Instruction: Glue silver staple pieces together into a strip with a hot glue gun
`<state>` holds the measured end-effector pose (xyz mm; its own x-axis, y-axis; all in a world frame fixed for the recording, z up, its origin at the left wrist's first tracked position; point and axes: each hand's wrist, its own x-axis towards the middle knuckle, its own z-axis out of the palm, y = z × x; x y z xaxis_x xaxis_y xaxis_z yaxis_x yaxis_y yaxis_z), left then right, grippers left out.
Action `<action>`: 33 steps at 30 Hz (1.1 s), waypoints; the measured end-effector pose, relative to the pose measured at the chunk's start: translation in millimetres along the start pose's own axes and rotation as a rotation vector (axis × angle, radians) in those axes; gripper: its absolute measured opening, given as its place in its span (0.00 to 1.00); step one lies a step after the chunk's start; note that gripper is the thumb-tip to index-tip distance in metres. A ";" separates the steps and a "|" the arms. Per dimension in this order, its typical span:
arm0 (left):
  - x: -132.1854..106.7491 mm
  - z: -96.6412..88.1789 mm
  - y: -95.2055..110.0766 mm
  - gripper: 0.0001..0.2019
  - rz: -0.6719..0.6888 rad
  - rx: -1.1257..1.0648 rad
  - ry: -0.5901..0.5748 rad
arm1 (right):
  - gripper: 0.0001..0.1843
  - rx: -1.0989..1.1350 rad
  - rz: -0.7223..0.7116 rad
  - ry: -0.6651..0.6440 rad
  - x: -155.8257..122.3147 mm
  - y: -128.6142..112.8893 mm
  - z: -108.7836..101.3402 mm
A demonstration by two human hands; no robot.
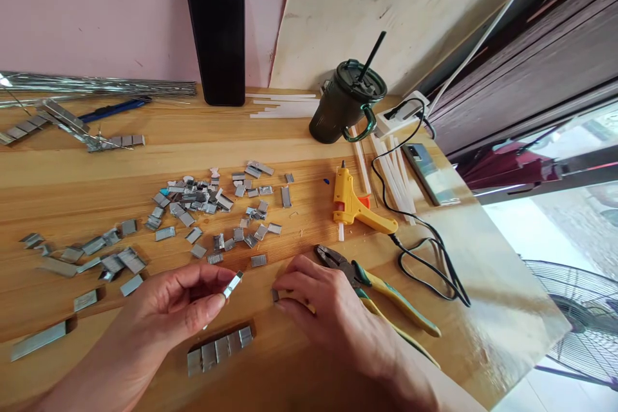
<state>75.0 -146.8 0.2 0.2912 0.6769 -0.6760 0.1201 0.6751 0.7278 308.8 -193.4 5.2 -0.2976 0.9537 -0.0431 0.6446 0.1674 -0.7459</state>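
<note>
My left hand is closed, pinching a narrow folded silver metal strip between thumb and fingers, raised above the wooden table. To its right, my right hand is low over the tabletop. Its thumb and forefinger close on a small silver metal piece, of which only an end shows. Below my left fingers lies a row of joined metal pieces. Beyond both hands spreads a loose pile of small silver pieces. Pliers with green and yellow handles lie beside my right hand, partly behind it.
A yellow glue gun lies at right, its black cord looping over the table. Behind it stand a dark lidded mug with a straw and a power strip. A phone leans on the wall; wires lie back left.
</note>
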 end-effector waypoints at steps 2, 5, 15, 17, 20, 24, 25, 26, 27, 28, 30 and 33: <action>-0.9 -1.6 -0.9 0.17 0.004 -0.003 -0.012 | 0.04 0.287 0.159 -0.010 0.1 -0.6 -5.7; -2.2 -4.1 -1.8 0.17 0.016 -0.005 -0.036 | 0.09 0.676 0.353 -0.063 1.4 2.4 -12.6; -2.2 0.2 1.7 0.16 -0.018 -0.065 -0.052 | 0.17 1.138 0.416 -0.094 2.0 10.2 -8.4; -1.5 1.4 2.8 0.16 -0.011 -0.078 -0.071 | 0.17 1.151 0.426 -0.090 1.7 10.6 -7.5; -0.3 1.6 2.5 0.16 -0.005 -0.060 -0.080 | 0.17 1.186 0.429 -0.078 2.3 10.6 -6.9; -0.7 1.4 1.5 0.18 0.021 0.026 -0.054 | 0.17 1.239 0.432 -0.079 4.0 10.7 -6.3; -1.2 1.8 1.9 0.18 0.025 0.043 -0.057 | 0.17 1.248 0.438 -0.079 4.2 11.0 -6.1; -1.7 2.4 2.5 0.18 0.031 0.055 -0.064 | 0.17 1.257 0.447 -0.078 4.4 11.2 -5.8; -2.1 3.1 3.3 0.18 0.039 0.061 -0.071 | 0.17 1.264 0.458 -0.076 4.6 11.5 -5.6; -2.5 3.8 4.2 0.18 0.050 0.064 -0.077 | 0.18 1.267 0.470 -0.074 4.7 11.6 -5.6; -3.1 4.7 5.9 0.18 0.076 0.073 -0.088 | 0.18 1.251 0.487 -0.075 5.0 10.9 -6.1; -4.0 4.0 6.9 0.17 0.093 0.102 -0.097 | 0.17 1.205 0.470 -0.074 5.6 7.6 -7.7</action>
<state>78.5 -146.0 8.4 0.3953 0.7005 -0.5942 0.1829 0.5739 0.7982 317.4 -184.9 4.3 -0.2805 0.8369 -0.4699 -0.3278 -0.5437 -0.7726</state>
